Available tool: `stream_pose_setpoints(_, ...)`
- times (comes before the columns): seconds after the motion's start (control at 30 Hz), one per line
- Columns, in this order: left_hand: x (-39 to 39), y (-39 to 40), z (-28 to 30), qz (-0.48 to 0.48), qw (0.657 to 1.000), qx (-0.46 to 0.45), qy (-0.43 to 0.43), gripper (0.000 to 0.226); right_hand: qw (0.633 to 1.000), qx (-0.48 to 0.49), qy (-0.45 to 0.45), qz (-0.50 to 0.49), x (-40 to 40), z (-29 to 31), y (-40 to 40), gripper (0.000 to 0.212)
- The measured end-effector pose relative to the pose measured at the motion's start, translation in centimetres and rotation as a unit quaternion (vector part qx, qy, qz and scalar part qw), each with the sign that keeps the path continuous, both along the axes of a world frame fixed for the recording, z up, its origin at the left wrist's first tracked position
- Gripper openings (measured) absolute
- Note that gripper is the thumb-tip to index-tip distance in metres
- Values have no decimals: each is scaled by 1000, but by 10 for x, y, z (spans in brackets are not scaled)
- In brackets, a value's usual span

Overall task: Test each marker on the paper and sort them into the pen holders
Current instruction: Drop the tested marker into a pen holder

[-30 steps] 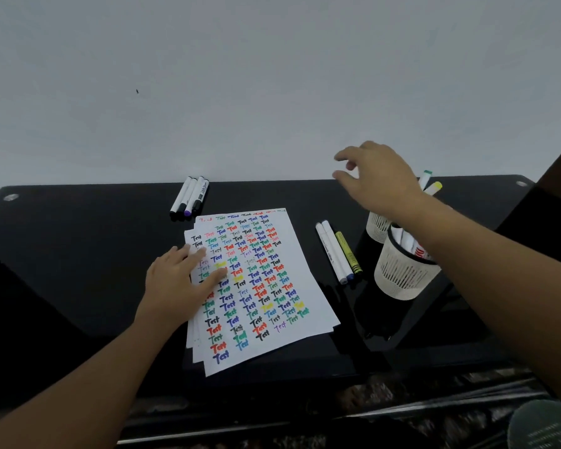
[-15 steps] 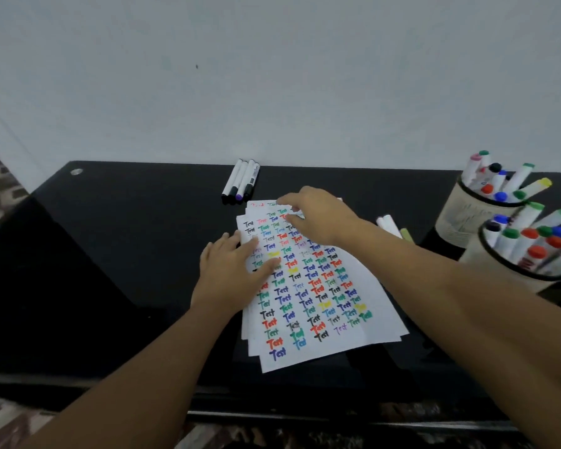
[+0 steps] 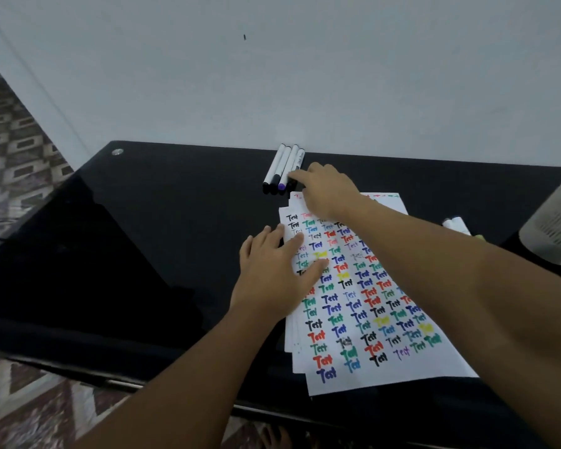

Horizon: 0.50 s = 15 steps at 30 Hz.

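Head view: the person's right hand (image 3: 329,189) reaches across the far end of the paper (image 3: 373,306) toward a row of four markers (image 3: 284,168) lying side by side on the black table (image 3: 162,222), close to the wall. Its fingertips (image 3: 297,174) are at the rightmost marker of the row, touching it or just short of it; the fingers look extended with a slight curl, and nothing is held in them yet, so the grip reads as open. The left hand (image 3: 272,273) lies flat with straight fingers on the left edge of the paper, pressing the stack of sheets down; its grip is open too. The top sheet is already crowded with rows of the word "Test" in many colours.

To the right, partly hidden behind the right forearm, a few more markers (image 3: 455,223) lie on the table beside the paper. At the right edge of the frame stands a pale pen holder (image 3: 554,228), only partly in view; its contents cannot be seen.

The step in hand looks like fetching the next untested marker from the far row. The next move calls for closing thumb and fingers round that one barrel without rolling its neighbours away, since the four lie touching. After that the marker would need uncapping and a free spot on the sheet, and bare spots are few.
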<state>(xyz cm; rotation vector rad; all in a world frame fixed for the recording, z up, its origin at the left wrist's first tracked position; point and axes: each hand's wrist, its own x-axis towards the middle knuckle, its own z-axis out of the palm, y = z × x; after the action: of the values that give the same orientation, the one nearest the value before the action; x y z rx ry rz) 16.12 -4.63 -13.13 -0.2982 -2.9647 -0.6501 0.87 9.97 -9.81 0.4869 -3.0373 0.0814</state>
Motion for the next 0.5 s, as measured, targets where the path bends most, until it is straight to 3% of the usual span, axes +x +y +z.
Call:
stream_pose_setpoints(0.13, 0, 0, 1, -2, 1000, 2, -4, 75, 998, -29, 51, -8, -2, -3, 7, 33)
stream_pose_setpoints(0.3, 1, 0, 1, 0, 1000, 9, -4, 74, 999, -7, 51, 8, -5, -1, 11, 49)
stream_pose_setpoints(0.5, 2, 0, 1, 3, 1000, 8, -1, 75, 993, 64, 90, 41, -8, 4, 14, 40)
